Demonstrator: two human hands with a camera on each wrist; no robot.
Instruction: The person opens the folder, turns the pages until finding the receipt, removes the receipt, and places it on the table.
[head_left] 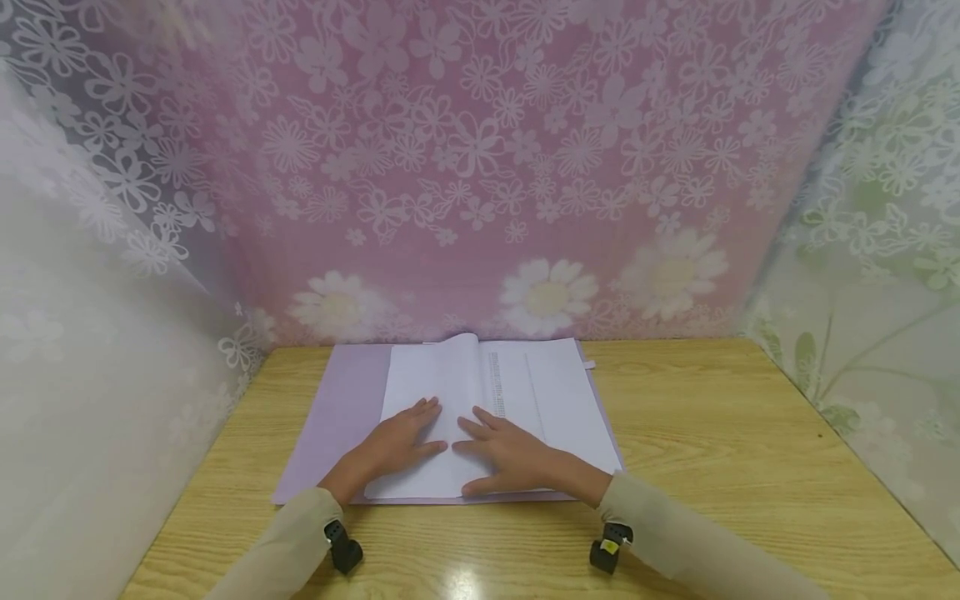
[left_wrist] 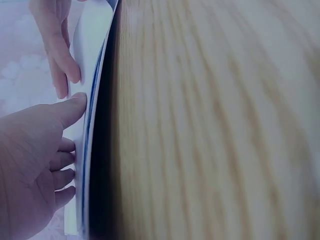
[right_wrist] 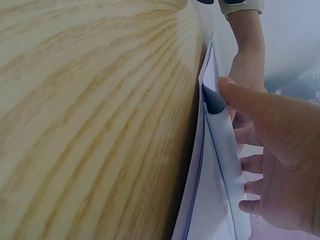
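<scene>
Fingers (head_left: 427, 411) of the left hand (head_left: 396, 439) are held nearly straight and laid on the white page (head_left: 416, 375), with the thumb stretched out toward the right hand (head_left: 510, 456). The right fingers are loosely spread and slightly bent, rested on the same page near its fold, with the thumb set apart by the lower edge. Nothing is gripped by either hand, and the two sets of fingertips are kept just apart.

Nearest, both forearms are angled inward from the lower corners in beige sleeves (head_left: 671, 521); black wrist cameras (head_left: 604, 557) are strapped on, and a small yellow label (head_left: 609, 547) is borne by the right one, its lettering too small to read. Palms are turned down.

Beyond the wrists, a lavender folder (head_left: 337, 417) is spread flat on the wooden table (head_left: 712, 433), its front edge lying close to them. The white page is lifted into a rounded curl along the fold, as is also seen from the right wrist. On the right sheet (head_left: 573, 400), a narrow column of small print is carried, not legible. A pale tab (head_left: 588, 364) is seen at its right edge. Farthest back, the table is bordered by a pink flowered cloth (head_left: 442, 283).
</scene>
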